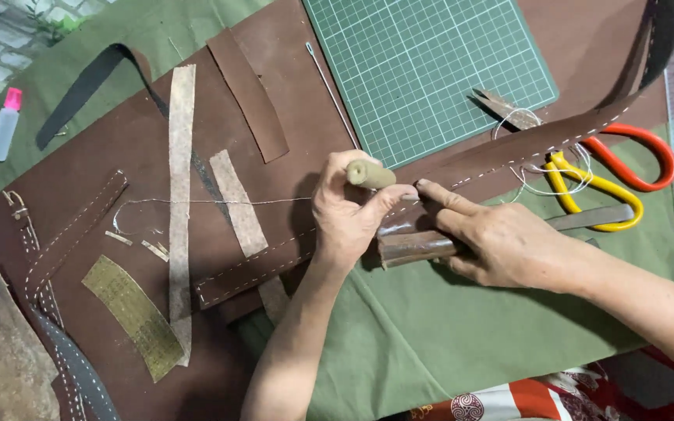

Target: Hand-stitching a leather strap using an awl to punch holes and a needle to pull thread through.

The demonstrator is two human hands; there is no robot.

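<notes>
The left hand (345,210) is closed in a fist around a tool with a rounded wooden handle (370,174), thumb pressed against the brown leather strap (509,148) with white stitching. The right hand (501,242) lies mostly flat, forefinger stretched out onto the strap beside the left thumb, the other fingers curled over a rolled piece of brown leather (415,248) (whether it grips the roll tightly cannot be told). The strap runs from the hands toward the far right, over a green cutting mat (423,70). A white thread (212,203) trails left across the large leather sheet (118,179). Right of the hands lie orange-handled scissors (633,156) and yellow-handled scissors (594,191); a glue bottle (3,125) lies far left
</notes>
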